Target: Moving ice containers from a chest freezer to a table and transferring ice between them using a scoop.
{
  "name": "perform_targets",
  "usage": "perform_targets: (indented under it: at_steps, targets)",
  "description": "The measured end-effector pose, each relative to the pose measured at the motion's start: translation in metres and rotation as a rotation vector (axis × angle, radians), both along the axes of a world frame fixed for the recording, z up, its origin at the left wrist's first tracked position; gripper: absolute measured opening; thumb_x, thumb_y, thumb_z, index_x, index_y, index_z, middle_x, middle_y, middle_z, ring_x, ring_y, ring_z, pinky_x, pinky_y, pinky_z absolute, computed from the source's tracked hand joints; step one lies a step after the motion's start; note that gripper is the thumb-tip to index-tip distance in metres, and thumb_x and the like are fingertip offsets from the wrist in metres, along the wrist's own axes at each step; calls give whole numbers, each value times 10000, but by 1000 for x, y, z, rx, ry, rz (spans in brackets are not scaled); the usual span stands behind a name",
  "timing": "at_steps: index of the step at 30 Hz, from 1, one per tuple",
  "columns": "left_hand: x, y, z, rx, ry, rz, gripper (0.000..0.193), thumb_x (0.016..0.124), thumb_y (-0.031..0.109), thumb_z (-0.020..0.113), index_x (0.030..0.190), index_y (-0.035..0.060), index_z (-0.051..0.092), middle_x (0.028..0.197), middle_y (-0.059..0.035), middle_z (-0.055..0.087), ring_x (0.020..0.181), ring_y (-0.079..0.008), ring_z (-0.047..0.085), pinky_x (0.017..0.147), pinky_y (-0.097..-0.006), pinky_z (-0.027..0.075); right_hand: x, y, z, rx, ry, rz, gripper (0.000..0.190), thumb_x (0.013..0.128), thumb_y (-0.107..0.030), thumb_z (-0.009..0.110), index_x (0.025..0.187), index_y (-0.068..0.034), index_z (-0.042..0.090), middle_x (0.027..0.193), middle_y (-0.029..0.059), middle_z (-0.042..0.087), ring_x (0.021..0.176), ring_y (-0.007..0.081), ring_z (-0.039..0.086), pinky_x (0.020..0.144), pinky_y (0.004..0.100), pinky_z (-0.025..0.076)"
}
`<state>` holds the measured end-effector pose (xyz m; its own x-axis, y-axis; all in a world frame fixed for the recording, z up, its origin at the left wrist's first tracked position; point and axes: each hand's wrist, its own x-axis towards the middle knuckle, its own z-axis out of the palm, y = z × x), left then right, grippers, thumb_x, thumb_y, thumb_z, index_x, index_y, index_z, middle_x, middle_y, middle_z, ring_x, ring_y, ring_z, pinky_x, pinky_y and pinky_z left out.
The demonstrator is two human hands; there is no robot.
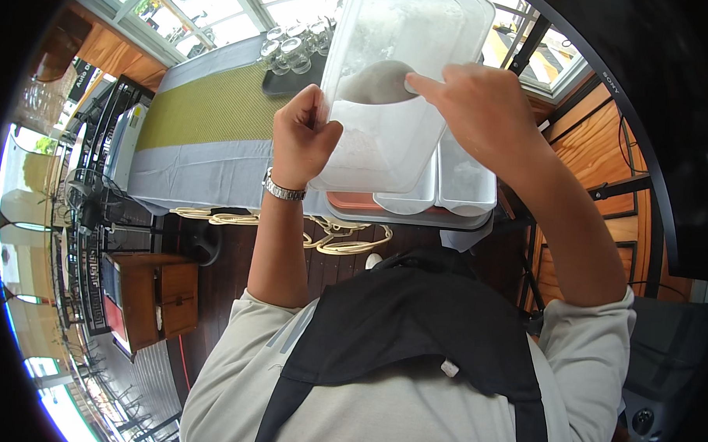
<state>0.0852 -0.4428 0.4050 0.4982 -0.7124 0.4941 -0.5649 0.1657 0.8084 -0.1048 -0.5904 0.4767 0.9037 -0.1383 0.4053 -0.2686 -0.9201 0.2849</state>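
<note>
A translucent plastic container (380,146) is tilted up over the table, with white residue inside. My left hand (307,137) grips its left rim; a metal watch is on that wrist. My right hand (481,108) holds a grey oval scoop or large spoon (379,84) at the container, its fingers around the handle end. Whether the scoop touches the container wall, I cannot tell. Below and behind the container, white rectangular bins (465,187) stand on a grey tray (412,219), beside a reddish-orange tray or lid (349,201).
The table bears a grey cloth (215,169) and a green woven runner (206,110). Upturned glass mugs (295,52) stand on a black tray (288,81) at the back. A wooden cabinet (146,298) is at the left, and a large black screen (673,115) curves along the right.
</note>
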Motion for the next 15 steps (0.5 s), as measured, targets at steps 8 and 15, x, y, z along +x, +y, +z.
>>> perform_targets:
  at_steps: [8,15]
  targets:
    - [-8,-30,-13,-41,-3,-88,194,636,-23,560,659,28,374,558,14,339,554,-48,288,466,-232,265,30,-30,15,-41,149,-36,77,739,-64,606,795,-69,658,688,114,639,704,265,662,604,339,515]
    - [-19,-54,-23,-119,-49,-72,206,628,-17,565,645,34,366,539,0,334,525,-52,301,451,-229,277,16,-34,23,-132,212,-30,58,656,-55,645,601,-74,651,606,96,631,617,232,659,509,321,506]
